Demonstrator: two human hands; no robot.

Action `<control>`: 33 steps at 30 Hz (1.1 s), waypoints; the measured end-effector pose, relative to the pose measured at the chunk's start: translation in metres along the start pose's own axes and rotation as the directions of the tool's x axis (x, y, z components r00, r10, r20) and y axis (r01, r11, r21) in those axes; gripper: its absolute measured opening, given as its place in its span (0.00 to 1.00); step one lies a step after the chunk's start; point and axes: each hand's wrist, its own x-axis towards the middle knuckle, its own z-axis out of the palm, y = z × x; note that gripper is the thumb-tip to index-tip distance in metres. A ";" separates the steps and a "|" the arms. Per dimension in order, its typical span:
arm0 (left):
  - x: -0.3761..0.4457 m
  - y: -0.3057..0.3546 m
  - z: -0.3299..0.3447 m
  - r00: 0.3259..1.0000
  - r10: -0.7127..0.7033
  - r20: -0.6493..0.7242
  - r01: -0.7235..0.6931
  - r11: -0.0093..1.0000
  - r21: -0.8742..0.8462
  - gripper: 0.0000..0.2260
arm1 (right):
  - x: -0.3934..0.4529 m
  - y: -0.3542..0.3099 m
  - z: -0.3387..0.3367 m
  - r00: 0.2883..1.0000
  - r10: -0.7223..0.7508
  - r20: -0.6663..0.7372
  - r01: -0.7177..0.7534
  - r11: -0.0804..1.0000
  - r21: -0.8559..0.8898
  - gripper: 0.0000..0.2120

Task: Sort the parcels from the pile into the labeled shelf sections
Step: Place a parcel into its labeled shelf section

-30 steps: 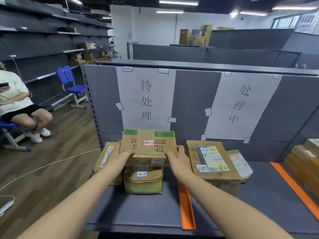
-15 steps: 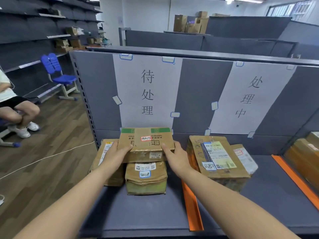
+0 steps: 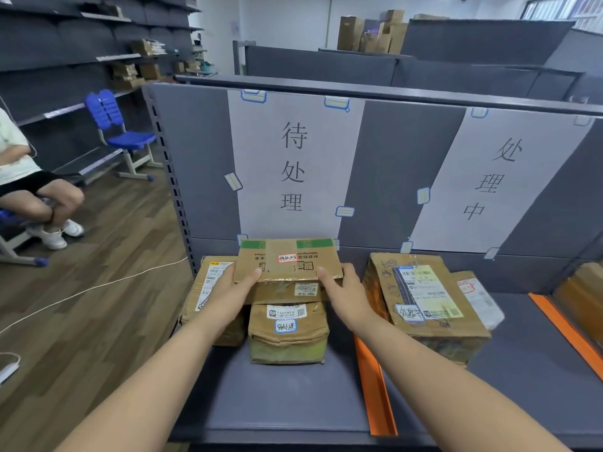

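A flat cardboard parcel (image 3: 288,259) with green strips and a red-edged sticker lies on top of a stack in the left shelf section, under the left paper sign (image 3: 293,164). My left hand (image 3: 233,288) grips its left edge, thumb on top. Gripping the right edge the same way is my right hand (image 3: 342,290). Below it sit a thin box (image 3: 293,291) and a taped parcel (image 3: 287,334) with a blue-edged label. Another brown box (image 3: 208,288) stands to the left, partly hidden by my left hand.
An orange divider (image 3: 375,386) splits the grey shelf (image 3: 293,396). Right of it, under the second sign (image 3: 489,181), stand a large labelled box (image 3: 421,298) and a flat packet (image 3: 476,298). A seated person (image 3: 32,190), blue chair (image 3: 124,132) and floor cable (image 3: 98,288) are at left.
Both hands have carried the flat parcel forward and down until it rests on the stack in the left section. The view has moved closer to the shelf.
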 end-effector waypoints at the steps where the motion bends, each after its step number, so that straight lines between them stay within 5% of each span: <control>1: -0.001 0.000 0.001 1.000 0.004 -0.010 -0.004 1.000 0.006 0.19 | 0.000 0.000 0.000 1.000 0.005 0.004 -0.005 1.000 0.000 0.14; 10: 0.002 0.003 -0.004 1.000 -0.007 0.013 0.007 0.999 0.045 0.18 | -0.002 -0.013 -0.009 0.996 0.056 0.066 -0.048 0.992 -0.113 0.24; 15: -0.001 0.019 -0.006 0.995 0.004 -0.099 0.010 0.990 0.142 0.32 | -0.003 -0.021 -0.016 0.993 0.086 0.085 -0.074 0.988 -0.135 0.34; 22: -0.008 0.053 0.011 0.946 0.261 -0.193 -0.149 0.877 0.456 0.29 | -0.016 -0.027 -0.051 0.999 0.045 -0.004 -0.045 0.979 -0.198 0.31; 33: -0.067 0.089 0.156 0.901 0.406 0.153 -0.431 0.798 0.421 0.32 | -0.065 0.012 -0.182 0.972 0.070 -0.224 -0.127 0.960 -0.251 0.24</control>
